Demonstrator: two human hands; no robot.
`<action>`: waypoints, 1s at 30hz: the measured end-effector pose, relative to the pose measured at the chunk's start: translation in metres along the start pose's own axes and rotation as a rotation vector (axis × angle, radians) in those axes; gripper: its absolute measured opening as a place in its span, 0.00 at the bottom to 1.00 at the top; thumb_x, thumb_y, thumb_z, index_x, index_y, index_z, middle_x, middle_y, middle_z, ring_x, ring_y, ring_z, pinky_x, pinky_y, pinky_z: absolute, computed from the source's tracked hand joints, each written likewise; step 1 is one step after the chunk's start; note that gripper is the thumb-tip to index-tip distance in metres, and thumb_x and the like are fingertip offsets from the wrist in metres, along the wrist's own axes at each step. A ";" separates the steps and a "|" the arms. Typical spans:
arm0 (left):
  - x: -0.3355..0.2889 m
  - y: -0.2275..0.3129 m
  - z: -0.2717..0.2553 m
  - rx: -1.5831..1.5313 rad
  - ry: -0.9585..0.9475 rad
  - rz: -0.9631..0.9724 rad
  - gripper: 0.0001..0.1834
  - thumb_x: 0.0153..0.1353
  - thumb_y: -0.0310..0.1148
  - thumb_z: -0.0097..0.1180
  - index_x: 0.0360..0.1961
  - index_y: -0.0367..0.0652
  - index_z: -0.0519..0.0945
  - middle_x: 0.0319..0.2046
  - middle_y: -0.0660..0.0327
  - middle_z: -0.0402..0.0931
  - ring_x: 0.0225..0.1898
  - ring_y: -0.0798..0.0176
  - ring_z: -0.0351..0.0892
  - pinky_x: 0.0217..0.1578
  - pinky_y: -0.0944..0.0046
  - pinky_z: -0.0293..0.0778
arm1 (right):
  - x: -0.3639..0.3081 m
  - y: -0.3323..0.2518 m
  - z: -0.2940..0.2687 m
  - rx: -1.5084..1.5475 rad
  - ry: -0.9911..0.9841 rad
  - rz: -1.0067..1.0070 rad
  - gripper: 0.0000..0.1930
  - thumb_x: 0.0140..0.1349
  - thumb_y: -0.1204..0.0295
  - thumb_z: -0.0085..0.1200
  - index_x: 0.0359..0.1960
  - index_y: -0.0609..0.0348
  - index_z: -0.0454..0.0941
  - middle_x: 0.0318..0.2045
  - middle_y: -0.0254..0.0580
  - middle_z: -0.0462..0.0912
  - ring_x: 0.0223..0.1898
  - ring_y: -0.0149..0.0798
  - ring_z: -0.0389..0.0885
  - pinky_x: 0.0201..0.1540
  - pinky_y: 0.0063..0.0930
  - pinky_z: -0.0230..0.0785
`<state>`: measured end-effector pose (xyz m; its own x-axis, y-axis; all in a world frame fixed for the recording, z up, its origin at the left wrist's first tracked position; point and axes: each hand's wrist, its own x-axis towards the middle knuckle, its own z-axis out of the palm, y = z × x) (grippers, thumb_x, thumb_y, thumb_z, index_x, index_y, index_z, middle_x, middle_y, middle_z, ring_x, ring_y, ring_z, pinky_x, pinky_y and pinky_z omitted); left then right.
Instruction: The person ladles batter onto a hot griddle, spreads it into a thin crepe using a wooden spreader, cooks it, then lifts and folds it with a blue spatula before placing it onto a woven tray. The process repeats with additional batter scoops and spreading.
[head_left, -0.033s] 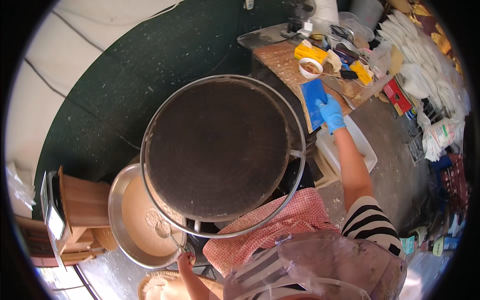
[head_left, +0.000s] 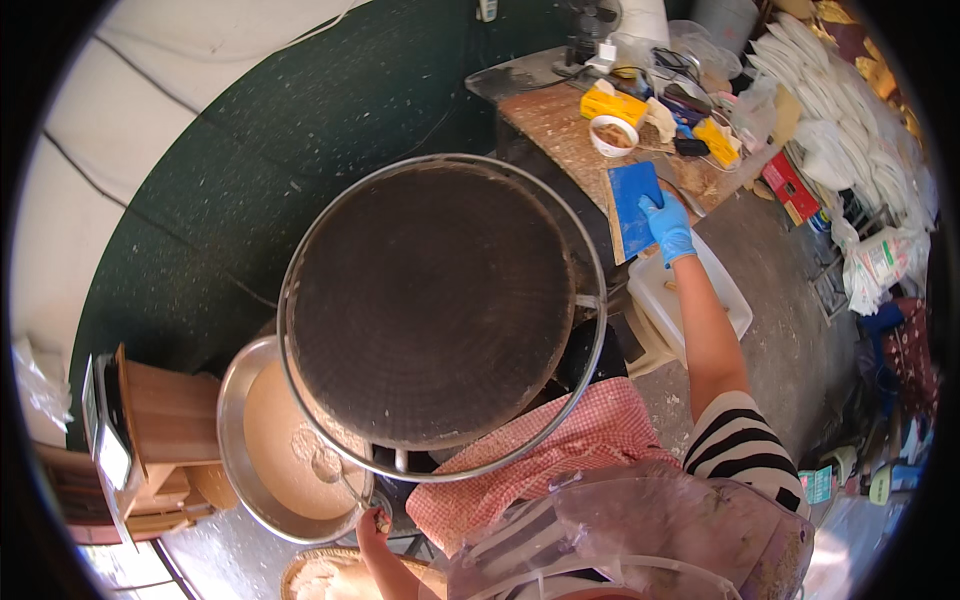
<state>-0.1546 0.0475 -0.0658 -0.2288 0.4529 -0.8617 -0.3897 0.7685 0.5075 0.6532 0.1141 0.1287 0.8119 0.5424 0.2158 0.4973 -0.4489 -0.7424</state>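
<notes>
In my blue-gloved right hand point(head_left: 667, 228) is a flat blue scraper point(head_left: 632, 198) with a pale edge along its left side. It is held out beyond the right side of a large round dark griddle point(head_left: 430, 310), next to the worktable. My bare left hand point(head_left: 374, 528) is closed around the handle of a metal ladle point(head_left: 326, 464). The ladle's bowl rests in pale brown batter point(head_left: 280, 430) inside a wide metal basin point(head_left: 232, 455), left of the griddle. Nothing lies on the griddle's dark surface.
A metal ring point(head_left: 604, 335) surrounds the griddle. A red checked cloth point(head_left: 540, 430) lies at its near edge. The cluttered table point(head_left: 545, 112) bears a white bowl point(head_left: 612, 136) and yellow packets point(head_left: 613, 104). A white plastic tub point(head_left: 722, 285) sits below my right hand; a woven basket point(head_left: 290, 575) is near my left forearm.
The scraper and my right hand have shifted slightly to the right, relative to the table. My left hand keeps its hold on the ladle. The whole view has shifted a little.
</notes>
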 end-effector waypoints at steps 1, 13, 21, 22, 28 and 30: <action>0.004 -0.001 0.003 -0.113 -0.039 0.043 0.11 0.58 0.38 0.48 0.28 0.41 0.70 0.15 0.63 0.65 0.13 0.69 0.65 0.13 0.72 0.67 | 0.010 0.023 -0.010 0.018 -0.003 0.069 0.19 0.53 0.59 0.54 0.38 0.63 0.77 0.31 0.52 0.80 0.34 0.45 0.79 0.40 0.35 0.68; -0.003 0.005 0.006 0.108 0.140 -0.043 0.14 0.63 0.43 0.41 0.32 0.44 0.68 0.18 0.64 0.67 0.11 0.69 0.63 0.09 0.70 0.60 | 0.001 0.153 -0.035 0.016 0.322 0.115 0.19 0.55 0.59 0.53 0.43 0.61 0.76 0.38 0.50 0.80 0.40 0.44 0.78 0.47 0.29 0.67; -0.019 -0.028 0.025 0.700 0.421 0.247 0.17 0.62 0.40 0.41 0.47 0.40 0.64 0.26 0.57 0.72 0.12 0.65 0.65 0.09 0.67 0.61 | -0.169 0.223 -0.085 -0.780 -0.131 0.625 0.26 0.55 0.58 0.50 0.56 0.49 0.66 0.41 0.54 0.78 0.43 0.48 0.77 0.46 0.40 0.67; -0.022 -0.029 0.030 0.725 0.417 0.264 0.18 0.62 0.39 0.42 0.48 0.39 0.64 0.27 0.56 0.72 0.12 0.64 0.66 0.09 0.67 0.61 | -0.179 0.233 -0.085 -0.734 -0.163 0.651 0.25 0.55 0.59 0.49 0.56 0.48 0.66 0.41 0.54 0.78 0.43 0.48 0.77 0.46 0.40 0.67; -0.043 -0.024 0.056 0.527 0.267 0.289 0.16 0.61 0.36 0.43 0.47 0.40 0.65 0.28 0.54 0.73 0.12 0.63 0.66 0.08 0.68 0.58 | -0.180 0.268 -0.074 -0.409 -0.042 0.476 0.25 0.57 0.68 0.44 0.59 0.46 0.62 0.37 0.54 0.78 0.35 0.48 0.79 0.39 0.38 0.70; -0.041 -0.023 0.055 0.455 0.252 0.249 0.14 0.60 0.35 0.43 0.46 0.40 0.66 0.28 0.54 0.73 0.12 0.63 0.66 0.08 0.69 0.57 | -0.180 0.263 -0.070 -0.106 0.061 0.497 0.25 0.58 0.71 0.42 0.60 0.46 0.60 0.32 0.50 0.78 0.27 0.42 0.78 0.30 0.34 0.70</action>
<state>-0.0873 0.0363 -0.0420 -0.4918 0.5663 -0.6614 0.1135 0.7948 0.5961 0.6596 -0.1511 -0.0613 0.9729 0.2042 -0.1081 0.0723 -0.7133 -0.6971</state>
